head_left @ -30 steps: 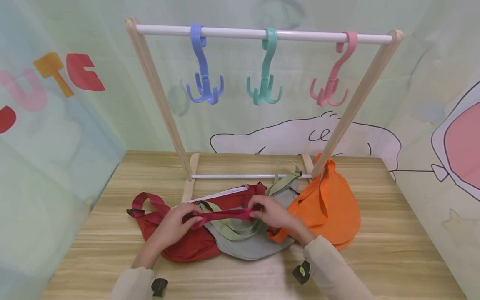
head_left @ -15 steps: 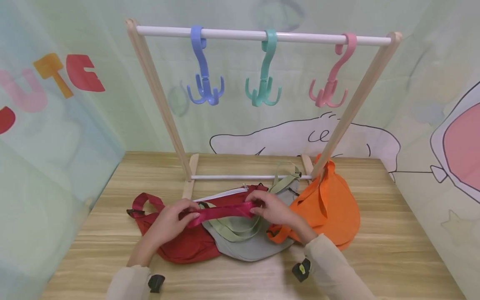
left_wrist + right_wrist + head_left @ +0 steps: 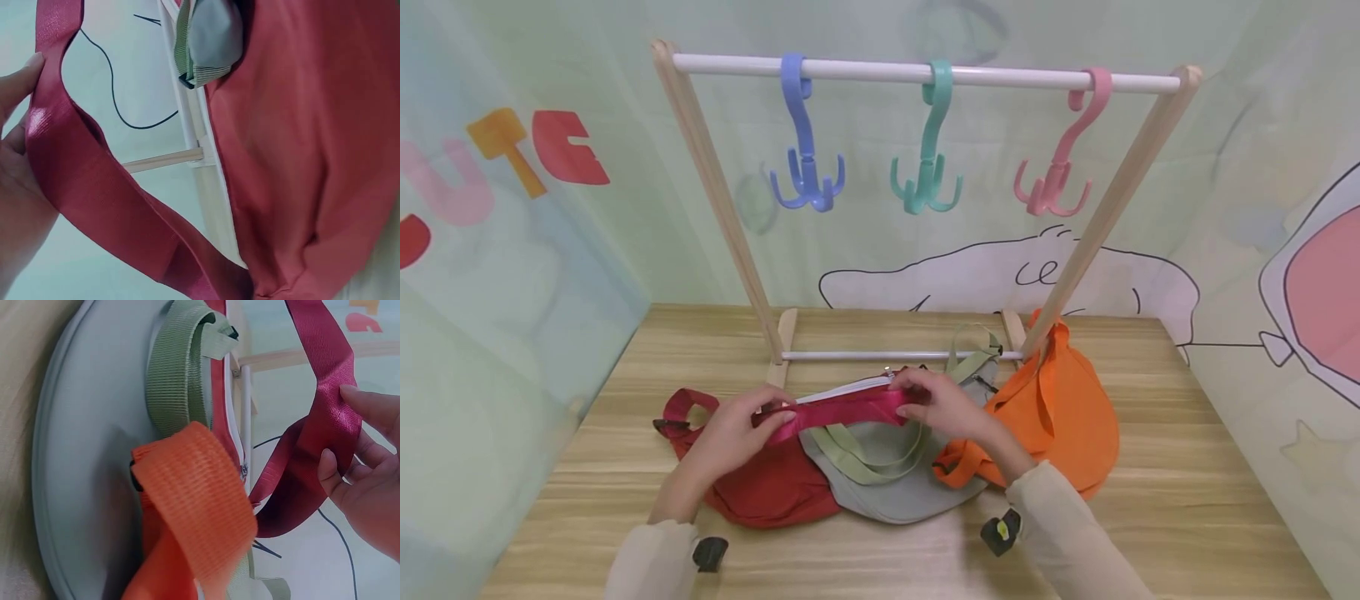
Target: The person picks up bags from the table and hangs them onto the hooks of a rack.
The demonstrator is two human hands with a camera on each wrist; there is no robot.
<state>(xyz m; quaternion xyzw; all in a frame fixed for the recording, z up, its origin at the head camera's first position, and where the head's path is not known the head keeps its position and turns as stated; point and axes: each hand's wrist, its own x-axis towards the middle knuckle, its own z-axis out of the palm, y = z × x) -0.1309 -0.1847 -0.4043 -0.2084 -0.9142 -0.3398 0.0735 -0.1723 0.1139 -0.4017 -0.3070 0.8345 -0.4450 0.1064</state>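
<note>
Both hands stretch the dark red webbing strap [image 3: 842,410] of a red bag [image 3: 775,492] between them, above the bag's white zip. My left hand [image 3: 733,433] pinches the strap's left part; in the left wrist view its thumb [image 3: 25,75] presses on the webbing. On the right side, my right hand [image 3: 946,406] grips the same strap between thumb and fingers, as the right wrist view shows. The red bag lies on the table, partly overlapping a grey bag [image 3: 917,496] with a pale green strap [image 3: 857,467]. An orange bag [image 3: 1078,425] lies right of the grey one.
Behind the bags stands a wooden rack with a white top bar [image 3: 872,71]. From it hang a blue hook [image 3: 806,179], a green hook [image 3: 927,179] and a pink hook [image 3: 1055,183]. The bags overlap the rack's lower bar [image 3: 865,356]. Printed curtains enclose the table [image 3: 1187,500].
Both hands have moved slightly away from the body, lifting the red strap toward the zip. The strap has turned so more of its broad face shows. The bags stay in place.
</note>
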